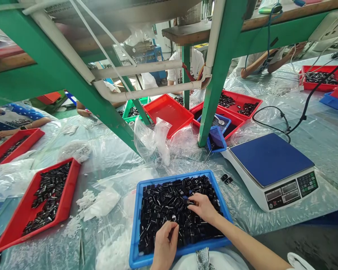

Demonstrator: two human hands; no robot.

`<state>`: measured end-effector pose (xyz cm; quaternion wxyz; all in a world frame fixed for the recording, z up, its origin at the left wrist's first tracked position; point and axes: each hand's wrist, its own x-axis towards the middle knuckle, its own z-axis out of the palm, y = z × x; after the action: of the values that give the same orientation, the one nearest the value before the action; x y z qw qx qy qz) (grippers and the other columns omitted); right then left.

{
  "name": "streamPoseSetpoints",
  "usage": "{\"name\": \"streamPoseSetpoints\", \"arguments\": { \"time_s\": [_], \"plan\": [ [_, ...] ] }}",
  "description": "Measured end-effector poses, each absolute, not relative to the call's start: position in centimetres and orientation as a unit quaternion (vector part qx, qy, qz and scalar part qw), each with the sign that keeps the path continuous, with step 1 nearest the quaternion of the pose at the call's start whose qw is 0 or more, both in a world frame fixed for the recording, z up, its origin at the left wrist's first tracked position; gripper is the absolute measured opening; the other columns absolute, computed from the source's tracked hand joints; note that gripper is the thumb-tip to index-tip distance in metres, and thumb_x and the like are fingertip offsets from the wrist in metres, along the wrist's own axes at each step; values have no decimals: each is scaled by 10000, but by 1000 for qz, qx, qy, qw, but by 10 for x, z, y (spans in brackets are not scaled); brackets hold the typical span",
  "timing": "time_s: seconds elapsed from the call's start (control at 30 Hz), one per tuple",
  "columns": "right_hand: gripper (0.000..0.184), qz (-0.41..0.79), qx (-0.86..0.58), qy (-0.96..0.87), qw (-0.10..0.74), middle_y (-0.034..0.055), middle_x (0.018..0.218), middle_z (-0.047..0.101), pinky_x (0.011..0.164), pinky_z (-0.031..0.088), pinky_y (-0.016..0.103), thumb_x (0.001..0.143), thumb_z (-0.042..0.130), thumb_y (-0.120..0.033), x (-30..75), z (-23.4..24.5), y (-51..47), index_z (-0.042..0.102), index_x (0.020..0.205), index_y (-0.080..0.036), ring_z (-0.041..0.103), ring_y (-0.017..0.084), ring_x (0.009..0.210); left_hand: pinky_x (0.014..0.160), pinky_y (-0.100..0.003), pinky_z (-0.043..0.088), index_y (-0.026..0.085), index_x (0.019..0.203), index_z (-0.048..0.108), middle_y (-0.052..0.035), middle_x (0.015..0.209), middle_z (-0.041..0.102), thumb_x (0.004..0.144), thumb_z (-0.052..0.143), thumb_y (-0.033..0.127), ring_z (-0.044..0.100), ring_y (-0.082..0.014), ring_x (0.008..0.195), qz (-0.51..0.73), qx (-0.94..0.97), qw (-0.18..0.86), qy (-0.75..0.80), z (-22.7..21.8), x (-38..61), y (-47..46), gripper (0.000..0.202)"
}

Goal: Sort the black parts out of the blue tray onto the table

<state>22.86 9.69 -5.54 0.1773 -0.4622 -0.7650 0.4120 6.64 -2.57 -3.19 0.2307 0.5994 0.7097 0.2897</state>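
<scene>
Lying at mixed angles in a shallow, smooth blue tray (133, 225), small glossy black oblong pieces (160, 202) spread beneath both hands. The left hand (166, 240), nearer the front rim, pinches narrowly beside a glinting silvery piece (174, 217); the right hand (201, 207) reaches farther in, fingers slightly parted. Whether either grips anything cannot be told. Wrinkled clear film (253, 221) covers the bench (97, 140).

The person wears a white cloth garment (228, 261) with a black-and-white patterned patch (203, 259) and a white right sleeve (298, 261)
</scene>
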Motion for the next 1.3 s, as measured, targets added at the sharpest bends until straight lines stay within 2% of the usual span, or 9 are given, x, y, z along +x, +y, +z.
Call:
{"name": "streamPoseSetpoints", "arguments": {
  "time_s": [0.1,0.2,0.37,0.47,0.6,0.73,0.9,1.13,1.3],
  "plan": [
    [259,489,-514,-613,348,23,727,657,581,494,281,737,637,-383,254,-62,117,689,884,-176,599,167,619,493,-178,402,180,666,572,11,572,576,868,449,298,523,-94,504,293,599,227,710,-30,66,-25,264],
    [454,381,-609,-556,418,77,786,676,629,505,334,735,569,-529,290,-72,143,665,942,-136,608,199,654,489,-178,404,179,665,569,11,569,569,869,447,300,519,-93,498,296,599,222,710,-29,67,-23,267],
    [501,248,-652,-626,349,111,728,645,617,494,399,746,457,-579,329,-89,166,663,848,-134,576,231,602,473,-179,400,180,672,553,13,571,550,879,433,281,509,-89,489,289,611,222,703,-28,70,-24,260],
    [482,220,-647,-647,337,157,817,636,714,480,482,762,460,-532,328,-88,159,656,911,-118,577,299,752,483,-181,415,184,718,560,8,609,561,879,438,243,523,-90,512,294,625,205,693,-26,66,-28,210],
    [312,144,-576,-727,345,143,931,615,826,454,467,882,395,-331,308,-72,138,619,992,-143,536,278,902,690,-265,499,183,879,592,-62,828,627,855,486,232,601,-160,775,306,618,42,723,-21,44,-27,119],
    [294,174,-460,-836,242,95,1030,604,831,460,390,837,472,-146,272,-60,121,567,1112,-188,533,235,967,921,-490,426,117,1104,543,-183,1126,566,834,487,331,508,-310,1103,239,548,-102,795,-23,8,-15,349],
    [198,178,-482,-853,94,113,942,618,751,444,379,791,503,-73,240,-60,118,611,923,-173,549,260,901,936,-519,428,64,1306,353,-209,1201,525,822,428,428,470,-350,1176,177,492,22,852,-32,-21,-9,610],
    [186,236,-515,-807,169,79,941,645,752,455,338,872,397,-165,247,-63,122,558,960,-194,599,221,902,979,-500,428,106,1347,297,-192,1288,500,808,422,475,467,-338,1220,210,464,96,855,-32,-22,-12,666],
    [340,350,-615,-647,284,23,685,642,543,471,284,910,280,-372,281,-58,136,487,1077,-161,597,175,551,972,-498,436,78,1362,279,-218,1305,492,812,407,503,469,-343,1224,192,455,123,861,-28,-22,-12,707]
  ]
}}
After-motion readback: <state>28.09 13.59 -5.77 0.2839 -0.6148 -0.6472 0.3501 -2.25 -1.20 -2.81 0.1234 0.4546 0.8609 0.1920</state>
